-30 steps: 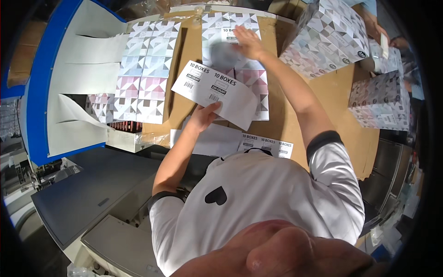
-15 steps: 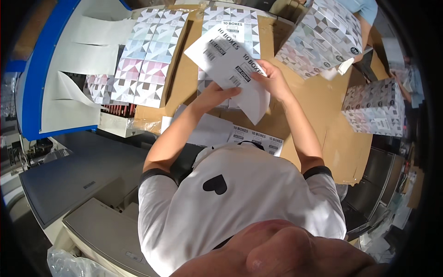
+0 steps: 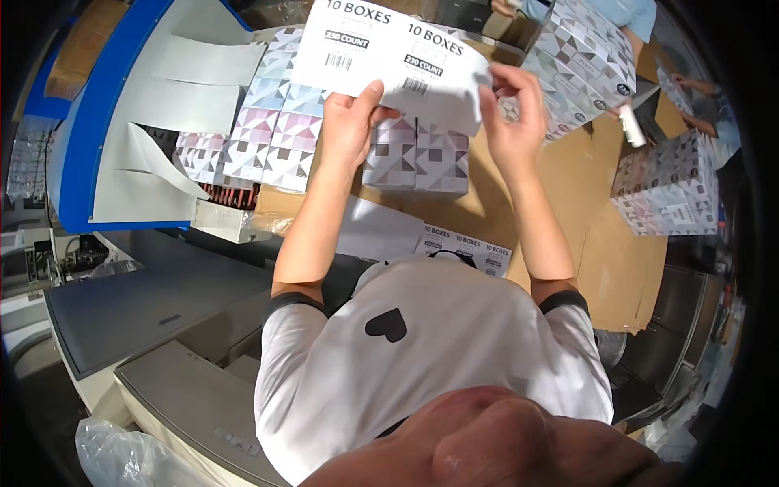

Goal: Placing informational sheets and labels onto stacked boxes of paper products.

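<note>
A white sheet of printed barcode labels point(image 3: 381, 53) is held up in front of me, over the table. My left hand point(image 3: 350, 126) grips its lower edge, thumb on the printed face. My right hand point(image 3: 518, 114) is at the sheet's right edge, its fingers bent and its thumb close against that edge. Below the sheet stand patterned tissue-style boxes point(image 3: 415, 166) in grey, white and pink, their far part hidden by it. A second row of patterned boxes point(image 3: 272, 146) lies to the left of my left hand.
Cardboard point(image 3: 560, 219) covers the table. Near my body lie a blank white sheet point(image 3: 377, 229) and more labels point(image 3: 466, 246). Large patterned packs point(image 3: 580, 69) stand far right, with a white object point(image 3: 631, 126) nearby. Co-workers' arms show beyond. A blue-framed machine point(image 3: 77, 154) with white flaps stands left.
Both hands have raised the label sheet away from me and turned it more level. My right hand has shifted right along its edge. The nearest patterned boxes are more exposed.
</note>
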Demonstrator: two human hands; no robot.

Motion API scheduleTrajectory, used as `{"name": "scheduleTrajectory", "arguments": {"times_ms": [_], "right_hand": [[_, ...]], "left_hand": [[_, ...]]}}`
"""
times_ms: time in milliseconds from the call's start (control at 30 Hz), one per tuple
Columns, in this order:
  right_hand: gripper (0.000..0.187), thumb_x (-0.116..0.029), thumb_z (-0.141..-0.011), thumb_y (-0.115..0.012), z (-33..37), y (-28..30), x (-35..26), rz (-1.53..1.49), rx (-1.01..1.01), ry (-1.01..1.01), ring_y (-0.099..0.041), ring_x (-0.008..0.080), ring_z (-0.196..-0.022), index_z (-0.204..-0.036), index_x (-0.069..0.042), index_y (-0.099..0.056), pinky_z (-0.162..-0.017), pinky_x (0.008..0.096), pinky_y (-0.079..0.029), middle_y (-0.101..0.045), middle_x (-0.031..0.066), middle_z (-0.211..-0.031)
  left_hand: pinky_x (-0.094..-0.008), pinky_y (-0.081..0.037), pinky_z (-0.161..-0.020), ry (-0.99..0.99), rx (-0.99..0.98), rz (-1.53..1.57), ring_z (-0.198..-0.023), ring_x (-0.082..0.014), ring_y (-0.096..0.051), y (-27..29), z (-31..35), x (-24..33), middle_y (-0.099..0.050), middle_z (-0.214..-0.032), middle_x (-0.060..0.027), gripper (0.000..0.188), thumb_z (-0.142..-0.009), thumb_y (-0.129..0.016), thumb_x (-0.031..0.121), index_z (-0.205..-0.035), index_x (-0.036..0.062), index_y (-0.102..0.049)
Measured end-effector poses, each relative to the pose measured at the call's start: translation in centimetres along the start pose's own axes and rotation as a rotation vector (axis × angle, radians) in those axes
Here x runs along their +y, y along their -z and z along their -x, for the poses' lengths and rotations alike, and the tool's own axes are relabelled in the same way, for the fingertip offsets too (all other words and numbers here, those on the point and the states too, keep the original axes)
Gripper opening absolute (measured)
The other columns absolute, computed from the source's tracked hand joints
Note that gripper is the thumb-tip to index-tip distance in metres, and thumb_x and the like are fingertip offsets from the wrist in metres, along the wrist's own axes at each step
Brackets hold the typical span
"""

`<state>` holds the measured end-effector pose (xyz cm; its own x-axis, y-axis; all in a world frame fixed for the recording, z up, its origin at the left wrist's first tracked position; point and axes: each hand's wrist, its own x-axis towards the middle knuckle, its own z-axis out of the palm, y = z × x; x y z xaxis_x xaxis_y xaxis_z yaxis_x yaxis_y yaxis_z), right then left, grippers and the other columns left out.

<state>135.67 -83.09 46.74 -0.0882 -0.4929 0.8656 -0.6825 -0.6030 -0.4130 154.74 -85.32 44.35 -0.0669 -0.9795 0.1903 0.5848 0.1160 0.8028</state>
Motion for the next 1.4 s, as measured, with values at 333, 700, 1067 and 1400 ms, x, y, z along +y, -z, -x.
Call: {"name": "scheduleTrajectory", "arguments": {"times_ms": [333, 700, 1067, 1400], "right_hand": [[0.028, -0.002, -0.069, -0.064, 0.6, -4.6, -3.4, -0.263, -0.222, -0.005, -0.056, 0.0185, -0.078, -0.095, -0.003, -0.055, -0.059, 0.024, -0.049, -0.054, 0.01, -0.093], [0.017, -0.004, -0.074, -0.061, 0.1, -5.0, -3.9, -0.373, -0.354, -0.29, -0.057, 0.0136, -0.077, -0.09, 0.001, -0.057, -0.063, 0.0224, -0.05, -0.056, 0.0075, -0.087], [0.01, -0.002, -0.077, -0.057, 0.6, -5.3, -2.3, -0.522, -0.415, -0.445, -0.055, 0.0069, -0.069, -0.085, 0.003, -0.059, -0.062, 0.0182, -0.045, -0.06, 0.0054, -0.078], [0.01, 0.001, -0.076, -0.054, 0.6, -5.8, -2.6, -0.428, -0.411, -0.406, -0.054, 0.0062, -0.067, -0.083, 0.003, -0.061, -0.06, 0.018, -0.043, -0.059, 0.0036, -0.076]], "left_hand": [[-0.0366, -0.052, -0.07, -0.038, -0.106, 0.173, -0.092, -0.0266, -0.054, -0.8, 0.1, 1.4, -0.049, -0.108, -0.0171, 0.035, -0.085, -0.042, 0.008, -0.116, -0.0044, -0.034], [-0.0328, -0.05, -0.07, -0.098, -0.019, -0.003, -0.089, -0.0214, -0.054, -0.2, -0.7, 0.6, -0.052, -0.101, -0.0128, 0.034, -0.081, -0.051, 0.008, -0.112, -0.0032, -0.041], [-0.023, -0.043, -0.067, -0.423, -0.017, -0.558, -0.076, -0.0116, -0.052, -0.6, 0.3, 0.7, -0.057, -0.087, -0.0051, 0.023, -0.077, -0.059, 0.006, -0.098, -0.002, -0.053], [-0.0226, -0.042, -0.066, -0.447, -0.028, -0.543, -0.074, -0.0107, -0.051, 0.7, -0.2, 0.1, -0.056, -0.085, -0.0044, 0.022, -0.077, -0.058, 0.003, -0.097, -0.002, -0.053]]}}
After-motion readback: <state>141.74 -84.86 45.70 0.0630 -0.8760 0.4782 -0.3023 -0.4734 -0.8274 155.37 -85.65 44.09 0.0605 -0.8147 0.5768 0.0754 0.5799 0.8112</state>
